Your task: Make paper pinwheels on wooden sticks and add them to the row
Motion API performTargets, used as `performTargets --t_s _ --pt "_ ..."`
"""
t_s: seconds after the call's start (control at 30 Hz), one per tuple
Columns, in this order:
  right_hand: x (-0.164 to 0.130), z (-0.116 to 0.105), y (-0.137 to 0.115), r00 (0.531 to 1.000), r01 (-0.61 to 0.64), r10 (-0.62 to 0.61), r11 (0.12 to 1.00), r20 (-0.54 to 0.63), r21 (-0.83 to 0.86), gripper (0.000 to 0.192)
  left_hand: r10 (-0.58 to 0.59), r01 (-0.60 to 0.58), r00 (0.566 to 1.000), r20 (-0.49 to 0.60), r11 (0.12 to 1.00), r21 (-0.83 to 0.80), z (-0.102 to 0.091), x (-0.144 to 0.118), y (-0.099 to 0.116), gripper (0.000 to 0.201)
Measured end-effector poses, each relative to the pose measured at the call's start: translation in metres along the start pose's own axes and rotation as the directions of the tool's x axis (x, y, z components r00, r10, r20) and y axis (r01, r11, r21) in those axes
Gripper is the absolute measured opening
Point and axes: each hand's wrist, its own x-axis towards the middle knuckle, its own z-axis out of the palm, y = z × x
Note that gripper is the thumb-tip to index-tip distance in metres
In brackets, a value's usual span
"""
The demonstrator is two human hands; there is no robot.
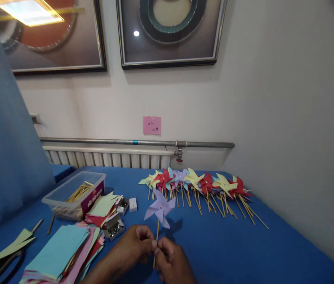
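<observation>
- The blue table (273, 252) is bearing everything, and it is serving here as the landmark.
- A row of finished paper pinwheels (196, 183) is lying along the table's far edge, below the radiator; roughly ten, though the overlapping heads are making an exact count uncertain.
- A stack of coloured paper squares (63, 252) is sitting at the table's near left, with one clear plastic box (74, 193) of wooden sticks beyond it.
- Two small open boxes of pins (115, 227) are lying beside the paper, and one small white box (133, 204) just past them.
- The left hand (133, 248) and the right hand (173, 262) are meeting at the table's near edge, fingertips pinching the stick of one lilac pinwheel (160, 208), which is standing upright above them.
- Judging by the grip, the assembly is looking all but done; the next move is calling for a spin check, then laying it with the row.
</observation>
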Motion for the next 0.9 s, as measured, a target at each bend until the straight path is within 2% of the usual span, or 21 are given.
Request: performTargets --t_s 0.13,0.37,0.5,0.7,0.9 --pt "0.000 0.001 0.001 0.999 0.009 -0.008 1.000 -0.031 0.019 0.033 0.009 -0.009 1.000 -0.009 1.000 0.001 -0.001 0.001 -0.002 0.040" --pt "0.003 -0.002 -0.007 0.995 -0.069 0.076 0.992 -0.069 0.102 0.035 0.004 -0.005 1.000 -0.010 0.999 -0.041 0.001 0.002 -0.003 0.049" --pt "0.006 -0.005 -0.008 0.991 -0.061 0.076 0.988 -0.106 0.140 0.038 -0.008 0.008 1.000 0.003 0.999 -0.043 0.002 0.003 -0.004 0.051" --pt "0.006 -0.008 -0.006 0.994 -0.014 0.030 0.989 -0.108 0.150 0.042 0.003 -0.002 0.998 0.056 1.000 -0.026 0.005 0.000 -0.002 0.039" --pt "0.004 -0.008 -0.010 0.994 0.003 0.017 0.983 -0.106 0.186 0.040 -0.021 0.020 0.999 0.040 1.000 0.024 0.010 -0.002 -0.004 0.037"
